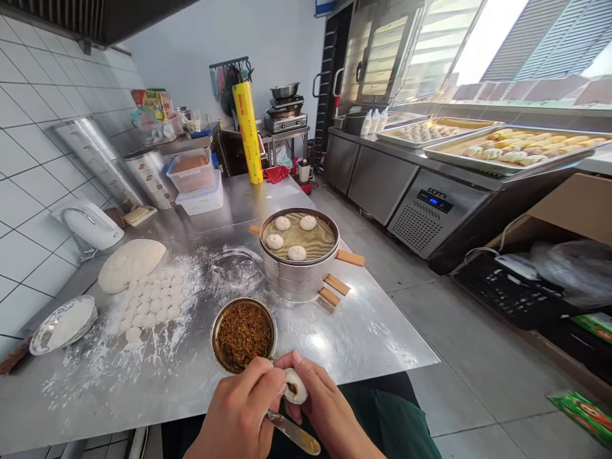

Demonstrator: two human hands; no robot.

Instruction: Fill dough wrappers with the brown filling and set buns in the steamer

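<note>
A small white dough bun [296, 387] with dark filling showing through its opening rests in the curled fingers of my right hand [325, 401]. My left hand [241, 405] is closed, its fingertips at the bun's edge, and a flat metal filling spatula [294, 433] is tucked in its grip, blade pointing down to the right. Just beyond my hands stands a metal bowl [216, 357] of brown chopped filling [245, 335]. Behind it, a round steamer [299, 277] with wooden handles holds several shaped buns [297, 253] on a mesh liner.
On the floured steel table [167, 395] lie several flattened dough pieces [153, 299], a large dough lump [131, 261] and a plate of flour [64, 325]. A yellow film roll [247, 131] stands farther back beside plastic tubs [198, 197]. Trays of buns [516, 159] sit on the right counter.
</note>
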